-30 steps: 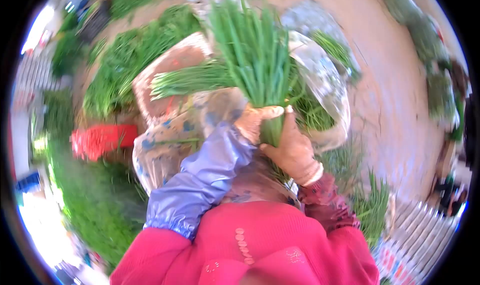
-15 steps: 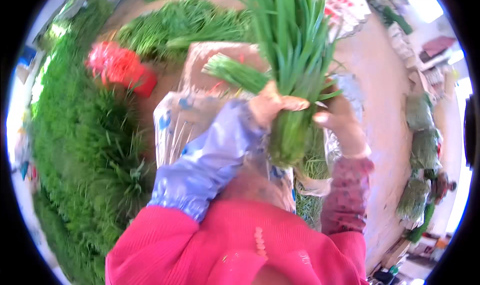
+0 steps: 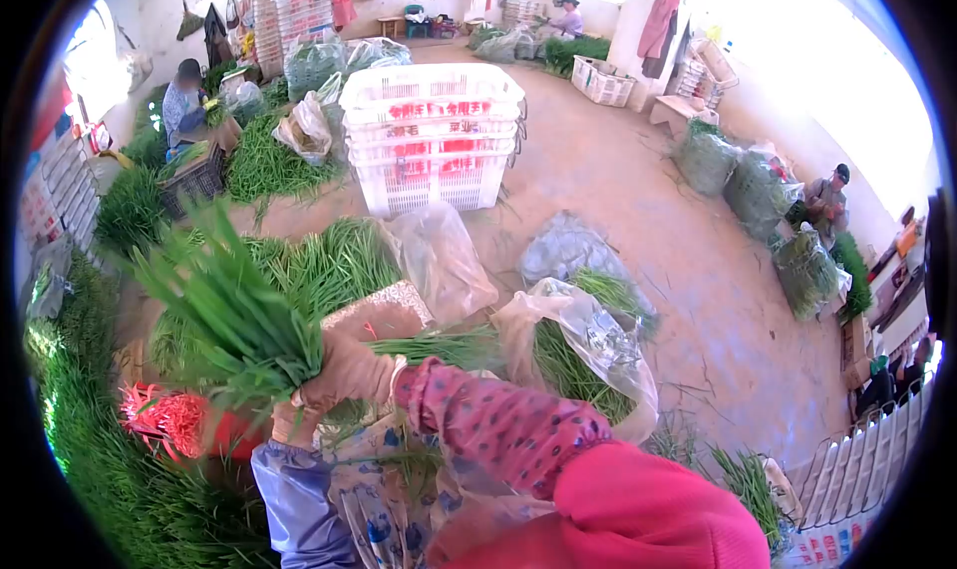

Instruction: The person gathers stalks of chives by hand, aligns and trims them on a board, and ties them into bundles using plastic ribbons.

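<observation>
A bunch of green chives [image 3: 234, 320] is held out to my left, its leaf tips fanning up and away. My right hand [image 3: 351, 372] reaches across and wraps round the bunch near its lower end. Just below, my left hand [image 3: 291, 421] grips it too, partly covered by leaves and the right hand. Beside them lies a bundle of red ties [image 3: 164, 419]. A low board [image 3: 379, 315] stands past my right hand, with loose chives [image 3: 449, 348] next to it. Patterned cloth [image 3: 374, 489] covers my lap.
Stacked white crates [image 3: 434, 170] stand ahead, behind a chive heap [image 3: 334, 260] and a clear plastic bag [image 3: 444, 260]. An open bag of chives [image 3: 578, 360] sits to my right. More chives [image 3: 130, 499] line the left. Other people sit farther off, one at left [image 3: 184, 105].
The view has tilted up and swung, showing more of the room. Both hands and the chive bunch have shifted from in front of me to the left.
</observation>
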Demonstrator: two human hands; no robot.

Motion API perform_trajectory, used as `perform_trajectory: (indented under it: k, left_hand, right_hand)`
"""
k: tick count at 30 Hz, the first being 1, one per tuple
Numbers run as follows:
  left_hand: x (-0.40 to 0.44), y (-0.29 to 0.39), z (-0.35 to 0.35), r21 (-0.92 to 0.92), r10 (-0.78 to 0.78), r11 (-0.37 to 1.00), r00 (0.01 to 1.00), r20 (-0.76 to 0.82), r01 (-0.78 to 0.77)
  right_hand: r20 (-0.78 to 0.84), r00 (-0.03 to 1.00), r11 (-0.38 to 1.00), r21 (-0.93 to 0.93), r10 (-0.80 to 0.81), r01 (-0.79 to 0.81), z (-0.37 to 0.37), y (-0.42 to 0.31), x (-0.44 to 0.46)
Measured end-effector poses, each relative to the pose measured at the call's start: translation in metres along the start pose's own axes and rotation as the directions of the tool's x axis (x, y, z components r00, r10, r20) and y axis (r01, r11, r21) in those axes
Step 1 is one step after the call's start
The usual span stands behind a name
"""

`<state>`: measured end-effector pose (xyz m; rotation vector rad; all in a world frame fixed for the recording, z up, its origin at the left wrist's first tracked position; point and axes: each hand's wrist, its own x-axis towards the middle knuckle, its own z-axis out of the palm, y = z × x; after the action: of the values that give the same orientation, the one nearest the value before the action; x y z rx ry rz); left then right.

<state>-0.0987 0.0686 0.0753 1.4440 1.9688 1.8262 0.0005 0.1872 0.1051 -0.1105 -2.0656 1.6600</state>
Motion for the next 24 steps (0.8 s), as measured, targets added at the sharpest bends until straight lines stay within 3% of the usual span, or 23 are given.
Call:
perform_trajectory:
  k: [2, 3, 5, 6, 7, 8, 9, 11, 12, 13, 15, 16, 17, 19, 21, 23, 24]
  left_hand:
    - [-0.003, -0.021, -0.005, -0.057, -0.087, 0.995, 0.996, -0.031, 0.085]
    - [-0.005, -0.032, -0.007, -0.087, -0.124, 0.989, 0.992, -0.039, 0.120]
    - [-0.009, -0.052, -0.007, -0.145, -0.185, 0.973, 0.982, -0.045, 0.177]
    - [-0.011, -0.060, -0.006, -0.169, -0.207, 0.966, 0.977, -0.043, 0.197]
    - [-0.011, -0.069, -0.004, -0.199, -0.230, 0.956, 0.972, -0.040, 0.217]
    - [-0.016, -0.074, -0.002, -0.229, -0.257, 0.943, 0.966, -0.039, 0.241]
    - [-0.019, -0.081, -0.001, -0.256, -0.280, 0.930, 0.959, -0.030, 0.264]
    - [-0.020, -0.091, 0.005, -0.295, -0.314, 0.909, 0.949, -0.016, 0.295]
    - [-0.022, -0.093, 0.007, -0.308, -0.325, 0.901, 0.946, -0.011, 0.306]
    - [-0.025, -0.095, 0.009, -0.322, -0.337, 0.892, 0.942, -0.003, 0.318]
    - [-0.032, -0.096, 0.012, -0.339, -0.362, 0.875, 0.932, 0.011, 0.344]
    - [-0.034, -0.096, 0.013, -0.346, -0.371, 0.869, 0.929, 0.017, 0.353]
    - [-0.037, -0.095, 0.013, -0.352, -0.376, 0.865, 0.926, 0.020, 0.359]
    - [-0.044, -0.095, 0.015, -0.363, -0.390, 0.855, 0.921, 0.025, 0.371]
    - [-0.051, -0.095, 0.017, -0.381, -0.398, 0.844, 0.917, 0.025, 0.377]
    - [-0.062, -0.095, 0.016, -0.409, -0.405, 0.835, 0.914, -0.003, 0.368]
    - [-0.066, -0.089, 0.011, -0.409, -0.398, 0.842, 0.917, -0.032, 0.352]
  right_hand:
    - [0.018, 0.999, 0.999, -0.014, 0.048, -0.048, 0.000, -0.012, 0.008]
    - [0.212, 0.954, 0.974, -0.124, 0.212, -0.189, -0.005, -0.018, 0.011]
    - [0.380, 0.840, 0.916, -0.259, 0.388, -0.306, -0.003, -0.005, 0.015]
    - [0.373, 0.882, 0.954, -0.192, 0.287, -0.229, 0.004, 0.031, 0.016]
    - [0.359, 0.915, 0.981, -0.126, 0.185, -0.149, 0.007, 0.040, 0.017]
    - [0.282, 0.958, 0.922, -0.382, 0.055, 0.060, 0.005, 0.048, 0.014]
    - [0.291, 0.954, 0.922, -0.384, 0.076, 0.044, 0.006, 0.048, 0.015]
    - [0.262, 0.947, 0.863, -0.416, -0.188, 0.287, 0.007, 0.042, 0.021]
    - [0.260, 0.942, 0.853, -0.421, -0.212, 0.309, 0.009, 0.036, 0.023]
    - [0.262, 0.943, 0.852, -0.424, -0.208, 0.306, 0.012, 0.021, 0.024]
    - [0.297, 0.950, 0.952, -0.252, -0.093, 0.172, 0.018, -0.001, 0.023]
    - [0.131, 0.942, 0.804, -0.493, -0.308, 0.332, 0.035, 0.013, 0.014]
    - [0.133, 0.943, 0.807, -0.490, -0.304, 0.329, 0.039, 0.030, 0.011]
    - [0.150, 0.974, 0.944, -0.262, -0.168, 0.203, 0.044, 0.034, 0.009]
    - [0.119, 0.981, 0.942, -0.285, -0.151, 0.179, 0.047, 0.033, 0.017]
    - [-0.024, 0.995, 0.955, -0.279, 0.098, -0.101, 0.050, 0.030, 0.026]
    - [-0.166, 0.984, 0.950, -0.312, -0.068, 0.013, 0.053, 0.026, 0.028]
